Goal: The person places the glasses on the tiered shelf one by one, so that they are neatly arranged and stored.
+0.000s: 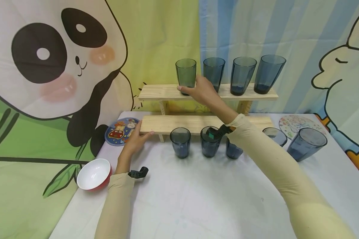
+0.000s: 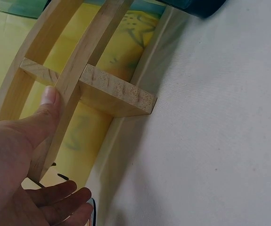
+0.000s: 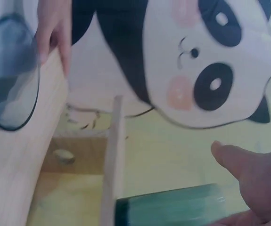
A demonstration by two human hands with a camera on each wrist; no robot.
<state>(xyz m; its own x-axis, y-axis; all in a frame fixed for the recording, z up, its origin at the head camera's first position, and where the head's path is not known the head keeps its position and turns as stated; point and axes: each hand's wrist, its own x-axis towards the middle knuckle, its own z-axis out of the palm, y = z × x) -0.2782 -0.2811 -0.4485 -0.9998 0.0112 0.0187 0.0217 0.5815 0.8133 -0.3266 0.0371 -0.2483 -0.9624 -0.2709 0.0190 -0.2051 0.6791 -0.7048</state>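
Your tinted glass [image 1: 186, 70] stands upright on the upper shelf [image 1: 157, 91], leftmost of four, looking green against the yellow backdrop [image 1: 155, 43]. Handling, my read: stiff, smooth, breakable, moderate weight with a heavier base; slick if your fingers are damp. Best hold is mid-wall, thumb opposite fingers, below the rim; it looks wider at the top, so a loose hold could slide. Don't squeeze the lip.

Your right hand [image 1: 203, 90] is spread beside it: thumb out in front near the base, fingers to the right. Right wrist view shows the thumb clear of the wall; can't tell if the fingers touch.

Your left hand [image 1: 134, 142] is at the left end of the lower shelf [image 1: 167, 123], thumb on the plank, other visible fingers loose. Index hidden.

Watch your right knuckles: the next glass [image 1: 214, 68] is just beside them. Five similar glasses [image 1: 180, 144] are on the table [image 1: 179, 202], some under your right forearm. Bowl [image 1: 92, 173] and blue round mat [image 1: 115, 133] sit left.
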